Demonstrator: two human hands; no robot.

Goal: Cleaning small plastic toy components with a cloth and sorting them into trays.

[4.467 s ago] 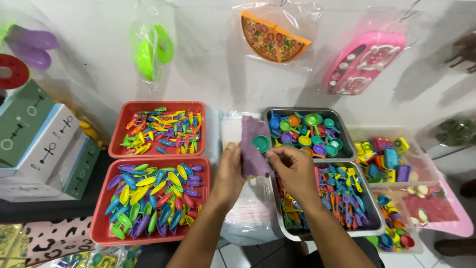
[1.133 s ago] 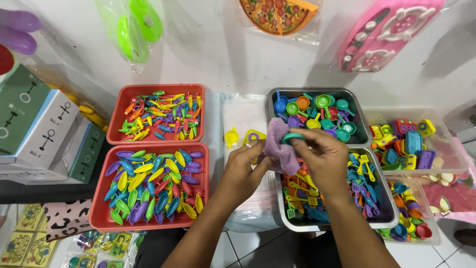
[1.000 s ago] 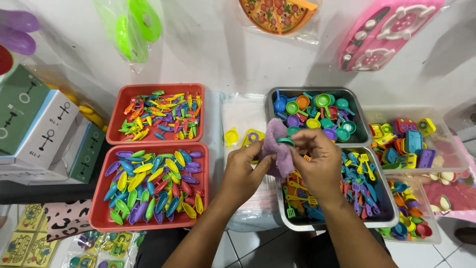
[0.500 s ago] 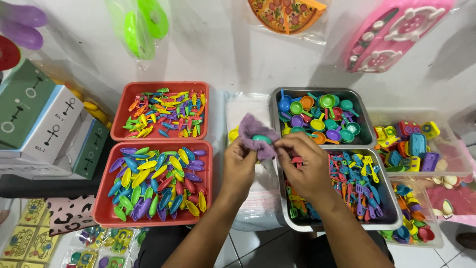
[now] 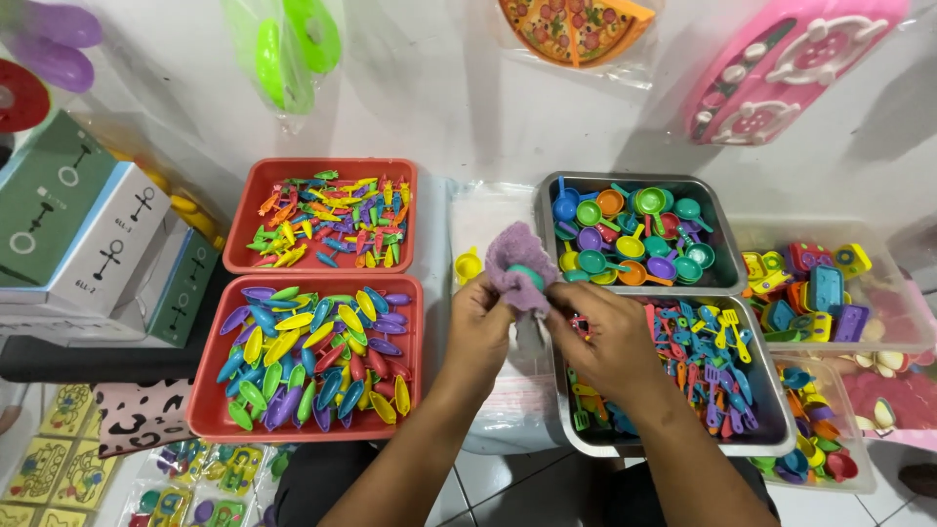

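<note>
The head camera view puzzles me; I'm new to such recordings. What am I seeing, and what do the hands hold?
The camera sits on a person's head and looks down at their own two bare hands. The left hand and the right hand together hold a purple cloth wrapped round a small teal toy piece. Below lie two red trays of colourful toy boats and figures, two metal trays of tiny pans and utensils, and clear bins of more toys. Bagged toys hang on the wall.
</note>
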